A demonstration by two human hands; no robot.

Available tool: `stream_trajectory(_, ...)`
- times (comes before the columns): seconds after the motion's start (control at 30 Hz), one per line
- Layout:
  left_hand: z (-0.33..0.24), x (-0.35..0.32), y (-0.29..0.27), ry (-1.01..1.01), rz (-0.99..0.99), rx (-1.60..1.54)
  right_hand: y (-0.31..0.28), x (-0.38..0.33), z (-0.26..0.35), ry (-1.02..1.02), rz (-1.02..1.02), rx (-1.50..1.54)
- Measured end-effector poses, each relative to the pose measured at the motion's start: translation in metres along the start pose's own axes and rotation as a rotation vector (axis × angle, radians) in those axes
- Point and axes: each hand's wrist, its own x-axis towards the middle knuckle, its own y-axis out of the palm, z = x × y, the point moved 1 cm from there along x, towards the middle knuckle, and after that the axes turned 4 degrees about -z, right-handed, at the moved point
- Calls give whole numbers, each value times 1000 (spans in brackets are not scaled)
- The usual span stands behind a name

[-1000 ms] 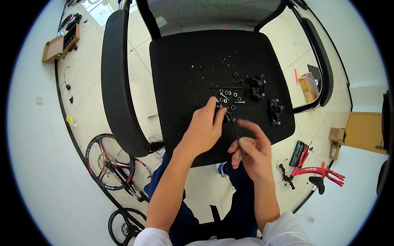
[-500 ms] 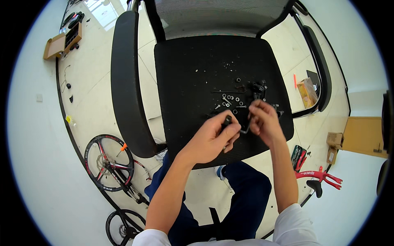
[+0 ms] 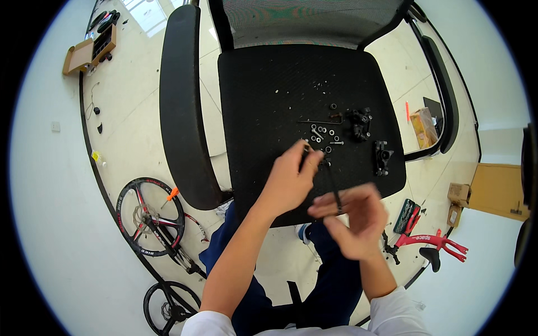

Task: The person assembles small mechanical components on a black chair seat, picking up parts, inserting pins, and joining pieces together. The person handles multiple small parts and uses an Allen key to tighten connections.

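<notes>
The left forearm is being held outstretched, slanting up and to the right, with the left hand being held farther from the body than the right hand. The left fingers are being held curled, the thumb being set close to them. The right forearm is being held angled inward; the right fingers, blurred, are being held extended leftward, apart from their thumb.

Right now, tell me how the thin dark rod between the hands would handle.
The thin dark rod runs straight without visible sag, so it's probably stiff. Its slimness suggests little weight, and might let it twist in a loose grip.
</notes>
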Motion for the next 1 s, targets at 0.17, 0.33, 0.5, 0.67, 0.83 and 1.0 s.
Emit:
stream_trajectory(0.17, -12, -7, 0, -113, 260, 63, -41, 54, -5, 155, -190, -258)
stream_trajectory(0.33, -20, -5, -1, -143, 358, -322, -55, 29, -33, 431, -23, -215)
stream_trajectory(0.5, -18, -3, 0, -89, 135, -306, -26, -12, 4, 583, 331, 190)
stream_trajectory(0.67, -10, -9, 10, -141, 312, -293, -30, 31, 15, 320, 44, 30)
stream_trajectory(0.83, -23, -4, 0, -130, 250, -432, -60, 24, -12, 568, 245, -185)
stream_trajectory(1.0, -15, -7, 12, -90, 334, -356, -33, 17, 12, 406, 232, 442)
